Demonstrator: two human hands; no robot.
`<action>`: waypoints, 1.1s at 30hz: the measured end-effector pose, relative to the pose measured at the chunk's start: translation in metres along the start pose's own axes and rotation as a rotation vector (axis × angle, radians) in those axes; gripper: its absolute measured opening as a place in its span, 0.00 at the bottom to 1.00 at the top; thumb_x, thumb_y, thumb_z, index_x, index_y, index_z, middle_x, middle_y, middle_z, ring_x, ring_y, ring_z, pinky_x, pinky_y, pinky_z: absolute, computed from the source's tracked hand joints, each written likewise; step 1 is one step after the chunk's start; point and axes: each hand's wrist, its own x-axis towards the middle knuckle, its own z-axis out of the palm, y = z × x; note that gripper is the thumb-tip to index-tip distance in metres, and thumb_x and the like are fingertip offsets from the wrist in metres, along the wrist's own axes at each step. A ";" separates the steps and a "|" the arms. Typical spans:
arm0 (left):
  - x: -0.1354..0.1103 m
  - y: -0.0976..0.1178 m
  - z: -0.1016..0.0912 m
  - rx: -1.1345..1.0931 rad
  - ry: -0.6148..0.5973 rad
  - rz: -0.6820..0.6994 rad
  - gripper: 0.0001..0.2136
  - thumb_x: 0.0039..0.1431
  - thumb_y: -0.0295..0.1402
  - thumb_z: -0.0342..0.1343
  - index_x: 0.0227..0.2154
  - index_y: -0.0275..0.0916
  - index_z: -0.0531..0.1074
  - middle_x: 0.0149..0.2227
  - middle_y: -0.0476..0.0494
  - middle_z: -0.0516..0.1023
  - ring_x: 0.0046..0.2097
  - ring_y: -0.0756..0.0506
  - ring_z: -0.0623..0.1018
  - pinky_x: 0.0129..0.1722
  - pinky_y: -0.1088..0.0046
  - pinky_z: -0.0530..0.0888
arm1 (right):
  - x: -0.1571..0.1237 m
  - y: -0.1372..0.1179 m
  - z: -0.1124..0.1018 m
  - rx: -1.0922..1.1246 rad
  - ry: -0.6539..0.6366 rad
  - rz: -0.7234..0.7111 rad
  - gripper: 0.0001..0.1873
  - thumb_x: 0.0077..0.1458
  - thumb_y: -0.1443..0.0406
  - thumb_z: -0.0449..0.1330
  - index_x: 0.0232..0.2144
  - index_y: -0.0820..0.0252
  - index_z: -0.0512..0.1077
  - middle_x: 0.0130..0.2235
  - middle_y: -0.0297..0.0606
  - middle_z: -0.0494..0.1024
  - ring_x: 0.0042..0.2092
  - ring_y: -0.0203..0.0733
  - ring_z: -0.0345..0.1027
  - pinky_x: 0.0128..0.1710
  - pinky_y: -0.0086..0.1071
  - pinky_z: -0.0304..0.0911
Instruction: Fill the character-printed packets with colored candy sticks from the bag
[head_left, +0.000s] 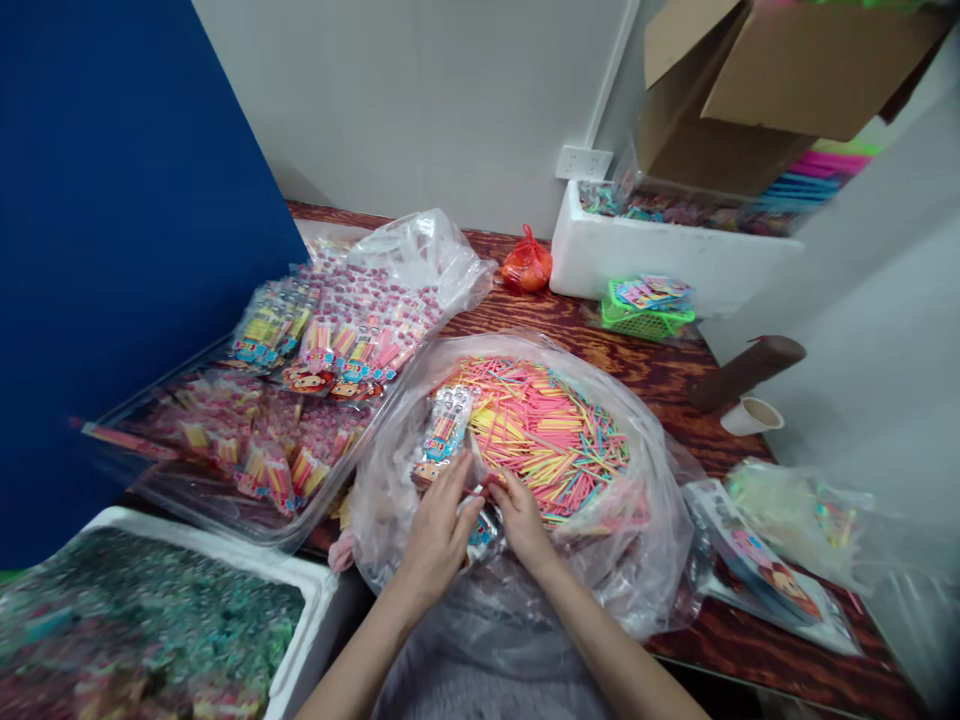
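A small printed plastic packet (481, 530) shows between my hands, partly covered by them. My left hand (439, 520) is closed at its edge, with the thumb toward the right hand. Close beside it, my right hand (523, 520) pinches something small and reddish at the fingertips, too hidden to name. Just beyond my left fingers lie clear printed packets (444, 425) with blue and silver artwork. These rest on a heap of thin pink, yellow and blue sticks (551, 425) inside a large clear plastic bag (652, 570), open in front of me.
To the left, a clear tray (247, 535) holds many filled packets (330, 365). A white foam box (300, 600) stands front left. Behind are a red bag (527, 262), a green basket (646, 318) and another foam box (675, 260); a paper cup (752, 416) and flat packaging (772, 570) lie right.
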 end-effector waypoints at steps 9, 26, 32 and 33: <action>0.002 -0.019 0.007 0.393 -0.196 0.088 0.17 0.60 0.21 0.47 0.50 0.38 0.70 0.52 0.38 0.73 0.51 0.41 0.73 0.49 0.63 0.71 | -0.003 -0.021 -0.010 0.420 0.080 0.149 0.10 0.50 0.58 0.65 0.31 0.58 0.73 0.29 0.33 0.77 0.34 0.38 0.70 0.40 0.32 0.63; 0.078 0.019 0.013 0.441 -0.250 0.210 0.10 0.63 0.24 0.46 0.40 0.40 0.71 0.39 0.43 0.74 0.40 0.45 0.75 0.38 0.71 0.71 | -0.033 -0.063 -0.045 0.121 -0.013 -0.056 0.07 0.60 0.63 0.57 0.34 0.56 0.76 0.34 0.35 0.77 0.38 0.40 0.69 0.42 0.31 0.61; 0.083 0.028 0.017 0.196 0.077 0.134 0.09 0.64 0.27 0.47 0.40 0.39 0.72 0.41 0.42 0.74 0.43 0.44 0.74 0.43 0.67 0.71 | -0.036 -0.066 -0.056 0.069 0.024 -0.064 0.08 0.60 0.61 0.57 0.33 0.55 0.76 0.33 0.35 0.77 0.35 0.40 0.68 0.39 0.31 0.60; 0.073 0.022 0.017 0.235 0.015 0.102 0.09 0.65 0.29 0.46 0.34 0.39 0.72 0.35 0.44 0.74 0.39 0.44 0.74 0.40 0.67 0.71 | -0.036 -0.067 -0.057 0.072 0.027 -0.066 0.09 0.60 0.61 0.57 0.33 0.55 0.76 0.33 0.35 0.77 0.36 0.41 0.68 0.40 0.31 0.61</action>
